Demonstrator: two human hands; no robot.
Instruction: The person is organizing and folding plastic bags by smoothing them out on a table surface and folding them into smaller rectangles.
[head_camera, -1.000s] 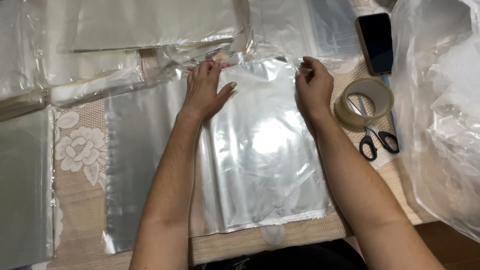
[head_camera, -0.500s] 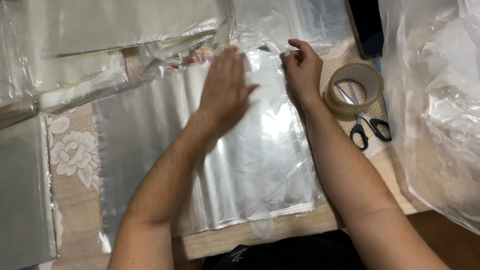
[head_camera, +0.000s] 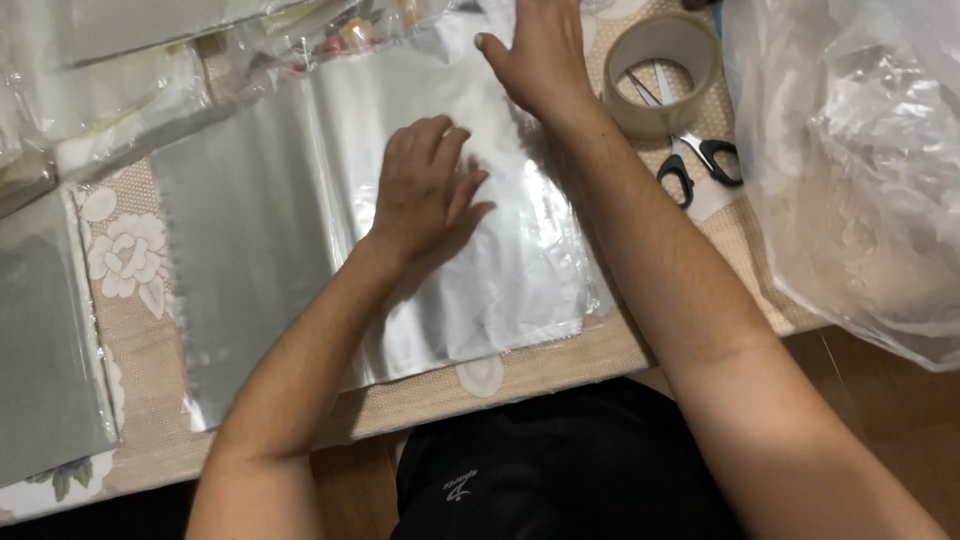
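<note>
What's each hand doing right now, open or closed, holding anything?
Left hand: open, fingers loosely curled, pressing on the clear plastic bag, gripping nothing.
Right hand: open, flat on the bag's top edge, gripping nothing.

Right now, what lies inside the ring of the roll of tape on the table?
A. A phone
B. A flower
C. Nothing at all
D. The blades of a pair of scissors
D: the roll of tape lies flat near the right hand, and the blades of the black-handled scissors reach into its open middle, with the handles outside the ring.
</note>
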